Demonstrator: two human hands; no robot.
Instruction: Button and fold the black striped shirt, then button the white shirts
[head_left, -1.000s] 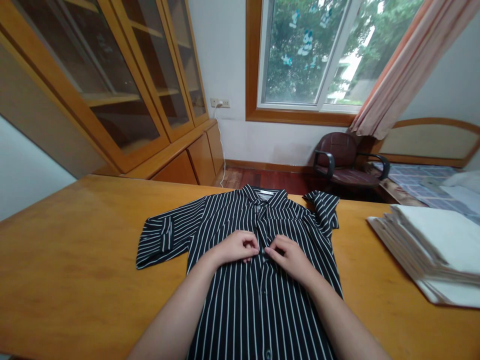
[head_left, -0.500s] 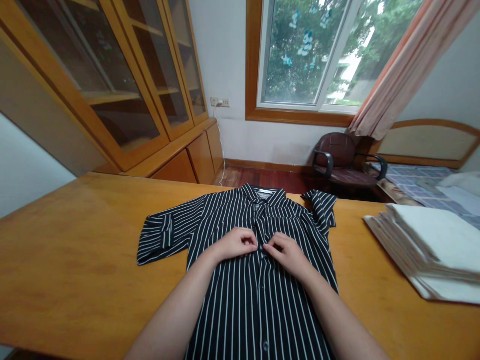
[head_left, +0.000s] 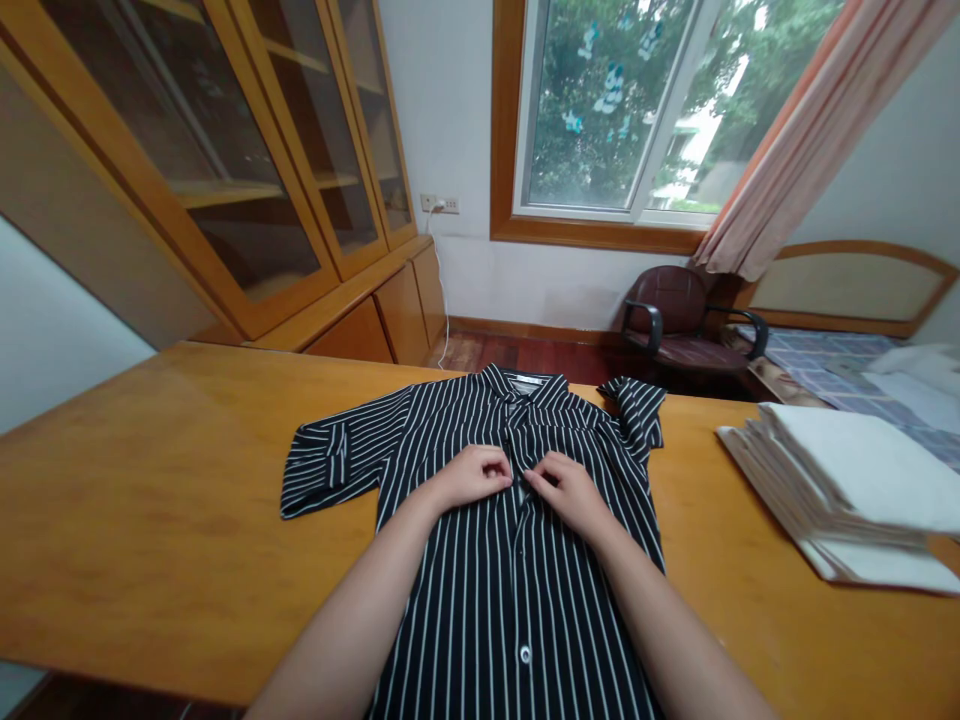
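A black shirt with white stripes (head_left: 465, 580) lies front up on the wooden table, its collar at the far edge. The sleeve on the left is spread out with a folded cuff; the one on the right is bunched near the shoulder. My left hand (head_left: 474, 474) pinches the shirt's front opening at chest height. Just across the opening, my right hand (head_left: 564, 488) pinches the other edge of the placket. The fingertips of both hands are close together but apart. A pale button (head_left: 525, 654) shows lower down the front.
A stack of folded white cloth or paper sheets (head_left: 862, 490) sits on the table (head_left: 150, 520) at the right. Beyond the table stand a brown armchair (head_left: 679, 315), a bed (head_left: 825, 355) and a glass-door cabinet (head_left: 300, 200).
Both hands stay at the shirt's front opening, with the right fingers slightly shifted. The whole view has moved a little, and the lower button now faces up more plainly.
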